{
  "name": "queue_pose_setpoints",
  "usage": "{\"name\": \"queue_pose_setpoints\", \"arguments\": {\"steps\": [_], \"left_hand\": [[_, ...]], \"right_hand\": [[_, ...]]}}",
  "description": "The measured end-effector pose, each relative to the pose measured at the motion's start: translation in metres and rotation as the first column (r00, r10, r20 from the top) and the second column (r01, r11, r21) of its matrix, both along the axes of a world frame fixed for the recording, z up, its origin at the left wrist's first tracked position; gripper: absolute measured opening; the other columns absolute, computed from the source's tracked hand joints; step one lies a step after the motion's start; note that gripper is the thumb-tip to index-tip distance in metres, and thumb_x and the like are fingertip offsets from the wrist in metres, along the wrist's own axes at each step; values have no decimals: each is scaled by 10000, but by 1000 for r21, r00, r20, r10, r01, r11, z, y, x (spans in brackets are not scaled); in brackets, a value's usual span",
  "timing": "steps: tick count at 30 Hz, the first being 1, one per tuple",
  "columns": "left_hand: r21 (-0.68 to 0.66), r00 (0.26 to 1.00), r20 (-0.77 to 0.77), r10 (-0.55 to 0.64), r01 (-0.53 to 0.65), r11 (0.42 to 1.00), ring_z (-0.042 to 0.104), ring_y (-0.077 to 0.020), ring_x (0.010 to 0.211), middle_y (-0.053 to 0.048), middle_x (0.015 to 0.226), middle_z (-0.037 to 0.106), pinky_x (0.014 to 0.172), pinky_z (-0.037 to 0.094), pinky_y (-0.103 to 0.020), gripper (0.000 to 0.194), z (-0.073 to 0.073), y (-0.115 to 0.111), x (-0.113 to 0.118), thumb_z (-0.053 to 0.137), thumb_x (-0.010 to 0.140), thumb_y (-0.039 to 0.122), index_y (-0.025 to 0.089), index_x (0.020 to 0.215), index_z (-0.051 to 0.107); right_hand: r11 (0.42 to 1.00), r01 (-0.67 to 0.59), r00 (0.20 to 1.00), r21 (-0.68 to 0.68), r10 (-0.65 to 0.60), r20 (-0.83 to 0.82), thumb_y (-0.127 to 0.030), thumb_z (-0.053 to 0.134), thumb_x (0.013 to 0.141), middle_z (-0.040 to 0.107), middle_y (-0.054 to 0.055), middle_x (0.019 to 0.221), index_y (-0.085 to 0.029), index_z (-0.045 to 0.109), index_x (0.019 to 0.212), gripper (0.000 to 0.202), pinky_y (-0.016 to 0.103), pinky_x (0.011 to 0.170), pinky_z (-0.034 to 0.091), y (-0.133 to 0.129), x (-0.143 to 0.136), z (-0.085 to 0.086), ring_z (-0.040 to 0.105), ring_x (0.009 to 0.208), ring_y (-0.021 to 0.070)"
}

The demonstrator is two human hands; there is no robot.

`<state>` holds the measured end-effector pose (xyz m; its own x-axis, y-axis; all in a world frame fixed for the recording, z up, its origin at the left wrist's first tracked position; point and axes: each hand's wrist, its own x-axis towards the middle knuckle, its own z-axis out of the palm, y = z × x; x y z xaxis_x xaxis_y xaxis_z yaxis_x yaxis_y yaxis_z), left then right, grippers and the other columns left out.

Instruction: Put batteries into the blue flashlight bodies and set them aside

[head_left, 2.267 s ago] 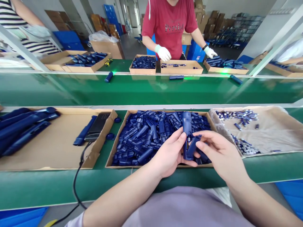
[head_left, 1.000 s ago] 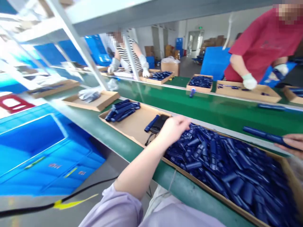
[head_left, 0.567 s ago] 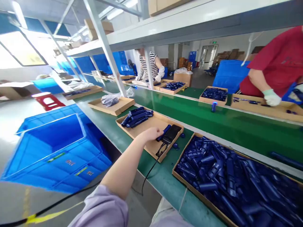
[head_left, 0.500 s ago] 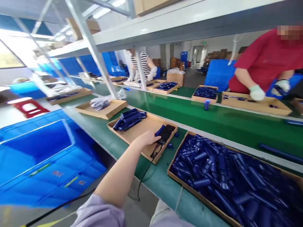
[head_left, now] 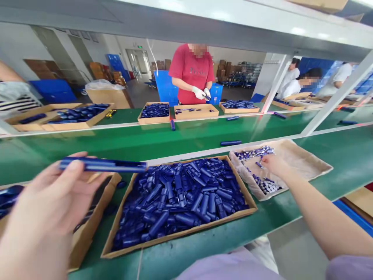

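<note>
Blue: pinching tube (head_left: 99, 166) by one end in left hand (head_left: 54, 198), likely to leave slot (head_left: 126, 164) accessible; bunching right hand's (head_left: 275, 164) fingers at cylinders (head_left: 270, 186), cannot tell if gripping.

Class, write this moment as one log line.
left hand: holds blue tube; right hand: at small cylinders in tray, grip unclear; between: box of blue parts

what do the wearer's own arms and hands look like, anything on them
Both the left hand and right hand are gloveless. The right forearm is bare, with no watch or band showing; a lavender sleeve covers the arm higher up. The left sleeve is out of view.
</note>
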<state>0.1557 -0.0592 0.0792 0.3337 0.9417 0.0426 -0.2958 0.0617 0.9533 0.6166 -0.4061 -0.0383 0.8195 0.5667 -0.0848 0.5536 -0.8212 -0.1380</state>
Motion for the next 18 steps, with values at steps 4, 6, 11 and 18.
{"name": "queue_pose_setpoints", "arguments": {"steps": [4, 6, 11, 18], "left_hand": [[-205, 937, 201, -285, 325, 923, 638, -160, 760, -67, 878, 690, 670, 563, -260, 217, -16, -75, 70, 470, 941, 166, 109, 958, 678], [-344, 884, 261, -388, 461, 818, 644, -162, 788, -116, 1023, 684, 695, 565, -251, 180, -31, -109, 92, 561, 904, 165, 92, 1018, 680], [-609, 895, 372, -245, 434, 664, 629, -110, 763, -170, 1047, 659, 738, 540, -188, 197, -59, -158, 123, 578, 925, 197, 24, 952, 669], [-558, 846, 476, -239, 501, 661, 635, -159, 736, -59, 864, 620, 720, 562, -304, 370, -78, -164, 136, 539, 941, 431, 211, 1238, 552]], "right_hand": [[999, 24, 999, -22, -24, -23, -248, 633, 903, 637, 47, 858, -90, 621, 862, 163, 342, 823, 514, 26, -10, -5, 625, 834, 149], [1000, 10, 999, 25, -9, -39, -195, 623, 888, 649, 61, 840, -90, 629, 869, 107, 335, 813, 511, 26, -23, 5, 637, 817, 164], [934, -188, 970, 304, 225, -91, -284, 529, 937, 665, 48, 1034, -163, 589, 1115, 224, 224, 802, 518, 13, -113, 36, 647, 886, 135], [505, -632, 751, 588, 586, 305, -203, 495, 948, 626, 47, 969, -200, 607, 994, 121, 253, 751, 527, 48, -250, 45, 622, 851, 149]]}}
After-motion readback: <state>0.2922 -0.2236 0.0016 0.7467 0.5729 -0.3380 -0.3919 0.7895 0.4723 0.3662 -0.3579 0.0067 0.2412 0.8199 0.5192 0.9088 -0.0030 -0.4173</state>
